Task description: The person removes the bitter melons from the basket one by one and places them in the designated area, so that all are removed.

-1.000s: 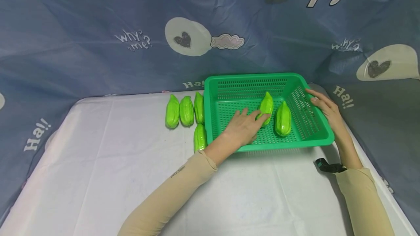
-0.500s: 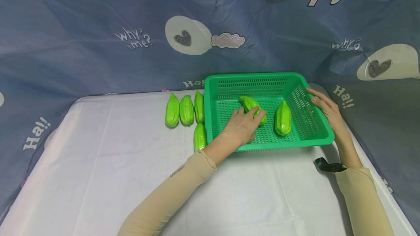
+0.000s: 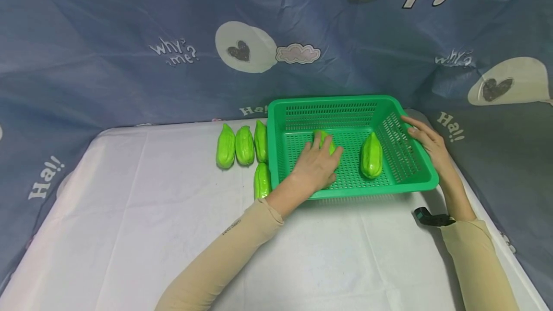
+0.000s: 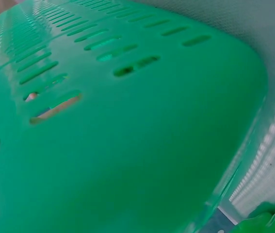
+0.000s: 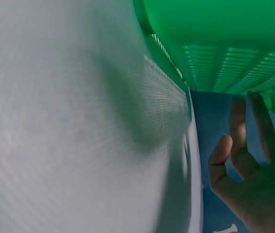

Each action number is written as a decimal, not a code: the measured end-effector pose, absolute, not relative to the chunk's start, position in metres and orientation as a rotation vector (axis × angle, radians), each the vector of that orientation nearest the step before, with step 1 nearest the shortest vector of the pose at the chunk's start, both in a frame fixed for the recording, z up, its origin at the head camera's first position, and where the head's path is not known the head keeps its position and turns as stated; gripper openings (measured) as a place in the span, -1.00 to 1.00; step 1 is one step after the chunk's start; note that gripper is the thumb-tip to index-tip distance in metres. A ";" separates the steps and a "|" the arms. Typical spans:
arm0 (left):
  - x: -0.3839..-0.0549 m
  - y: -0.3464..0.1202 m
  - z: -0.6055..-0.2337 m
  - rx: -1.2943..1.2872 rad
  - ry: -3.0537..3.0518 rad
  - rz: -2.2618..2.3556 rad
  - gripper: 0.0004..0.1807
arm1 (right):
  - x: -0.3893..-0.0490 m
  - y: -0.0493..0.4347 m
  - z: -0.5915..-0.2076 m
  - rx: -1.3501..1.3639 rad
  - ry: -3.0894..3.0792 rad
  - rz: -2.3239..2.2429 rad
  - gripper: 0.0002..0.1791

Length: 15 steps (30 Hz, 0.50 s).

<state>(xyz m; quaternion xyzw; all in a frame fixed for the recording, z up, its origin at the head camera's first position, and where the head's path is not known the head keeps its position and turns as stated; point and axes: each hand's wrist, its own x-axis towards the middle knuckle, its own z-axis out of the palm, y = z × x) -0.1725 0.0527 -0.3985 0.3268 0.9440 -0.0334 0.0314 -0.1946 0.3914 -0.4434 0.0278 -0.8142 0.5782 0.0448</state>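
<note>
Inside the green plastic basket (image 3: 406,188), my left hand (image 3: 315,164) grips a light green ridged gourd (image 3: 332,147), its fingers spread over the top and hiding most of it. A second gourd (image 3: 371,156) lies on the basket floor to the right, apart from the hand. My right hand (image 3: 432,145) rests its fingertips on the basket's right rim. The right wrist view shows that hand's loosely bent fingers (image 5: 237,128) at the basket's outer wall. In the left wrist view, the slotted basket wall (image 4: 152,136) fills most of the frame and hides the left hand.
Left of the basket, on the white-covered table (image 3: 173,215), lie several more gourds: two side by side (image 3: 226,147), one against the basket (image 3: 261,142), another nearer the front (image 3: 261,181). A blue printed cloth (image 3: 173,90) hangs behind. The right forearm wears a black wrist device (image 3: 432,217).
The gourd under my left hand has shifted left and turned, its tip now pointing to the back left; the fingers now cover more of it. My right hand and the basket have stayed put.
</note>
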 end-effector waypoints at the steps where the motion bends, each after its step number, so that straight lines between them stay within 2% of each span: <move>1: -0.173 0.053 -0.398 1.008 2.904 -0.099 -0.24 | -0.195 0.392 -0.444 0.083 -2.489 1.766 -0.48; 15: -0.172 0.052 -0.400 1.009 2.962 -0.178 -0.20 | -0.195 0.391 -0.444 0.081 -2.495 1.752 -0.48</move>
